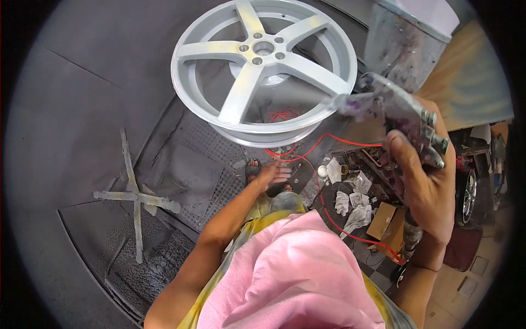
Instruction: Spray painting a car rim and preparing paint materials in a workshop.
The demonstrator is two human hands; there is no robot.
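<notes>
My right hand (424,181) is wrapped round a paint-stained spray gun (402,109), its nozzle pointing left toward the wheel rim. Above the gun sits a cloudy, speckled paint cup (405,46). A faint pale haze shows just off the nozzle. The five-spoke wheel rim (241,96) faces up at the top centre, white-grey with pale yellow patches on its spokes and hub. Below the rim and apart from it, my left hand (273,174) hangs in front of my body, fingers stretched out and holding nothing.
A red air hose (323,203) loops over the floor and up to the gun. Crumpled papers (359,211) and a cardboard box (383,222) lie at lower right. At left stands a paint-crusted cross-shaped stand (134,194). Another wheel (467,194) is at far right.
</notes>
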